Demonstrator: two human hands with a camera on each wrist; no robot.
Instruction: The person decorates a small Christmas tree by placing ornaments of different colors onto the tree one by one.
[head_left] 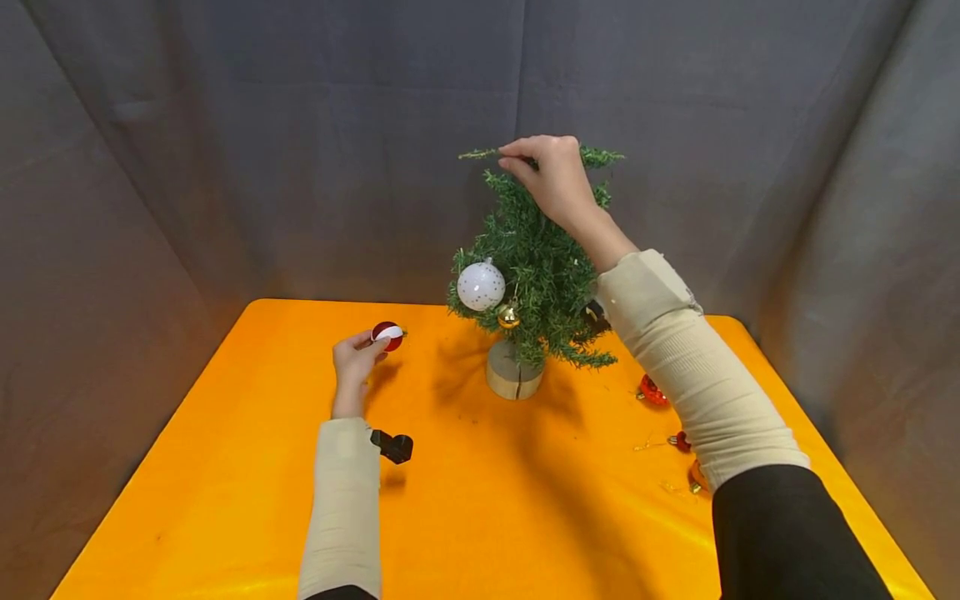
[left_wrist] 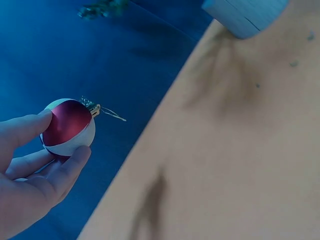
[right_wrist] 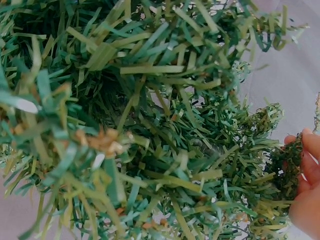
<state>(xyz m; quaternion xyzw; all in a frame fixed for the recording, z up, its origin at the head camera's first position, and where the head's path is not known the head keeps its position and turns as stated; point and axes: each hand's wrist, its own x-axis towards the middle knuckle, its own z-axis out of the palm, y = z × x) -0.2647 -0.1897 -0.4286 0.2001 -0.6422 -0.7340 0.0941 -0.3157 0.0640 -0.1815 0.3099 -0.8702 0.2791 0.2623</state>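
Observation:
My left hand (head_left: pixel 354 365) holds a red and white Christmas bauble (head_left: pixel 387 332) above the left part of the table. In the left wrist view, thumb and fingers grip this bauble (left_wrist: pixel 70 122), and its gold cap and string point away from the hand. My right hand (head_left: pixel 551 171) is at the top of a small artificial Christmas tree (head_left: pixel 543 250). It pinches a green branch (head_left: pixel 477 154) that sticks out to the left. The right wrist view shows fingers round a branch (right_wrist: pixel 285 170) at the right edge. Foliage fills most of that view.
A white speckled bauble (head_left: pixel 481 287) and a small gold bauble (head_left: pixel 508 316) hang on the tree's left side. A round wooden base (head_left: pixel 513 375) supports the tree on the orange table (head_left: pixel 450 500). Red baubles (head_left: pixel 654 390) and an orange one (head_left: pixel 698 477) lie at the right, partly behind my arm.

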